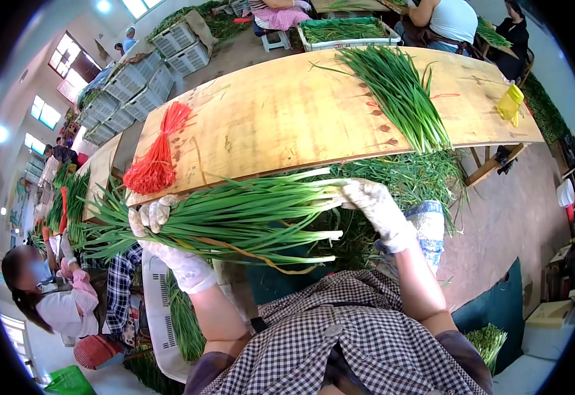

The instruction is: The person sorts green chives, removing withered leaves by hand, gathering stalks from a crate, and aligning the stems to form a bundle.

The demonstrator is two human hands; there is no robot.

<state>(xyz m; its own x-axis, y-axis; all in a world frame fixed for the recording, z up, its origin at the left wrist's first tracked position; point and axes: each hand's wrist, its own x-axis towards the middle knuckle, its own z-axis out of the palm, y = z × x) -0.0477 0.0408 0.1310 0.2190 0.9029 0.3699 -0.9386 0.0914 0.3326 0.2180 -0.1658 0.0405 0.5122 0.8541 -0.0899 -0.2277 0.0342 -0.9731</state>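
Curling over the leafy end of a bunch of long green stalks (248, 210), the fingers of the gloved left hand (185, 263) are closed. Just beyond them, a hank of red strands (152, 171) lies on the wooden surface (267, 118), apart from the glove. Bunch: held roughly level at the near edge of the surface, gathered, no red strand visible around it. Pale ends uneven; several lower stalks stop short of the rest, and a yellowed leaf (254, 255) trails along the underside, not yet picked out. At right, the gloved right hand (376, 207) has its fingers narrowed on the upper pale ends. Farther right, a second bundle (399, 99) lies on the surface, ends more nearly even, red strand showing either side; whether knotted, cannot tell. Judgement: that bundle is further along, the held one only partly squared.
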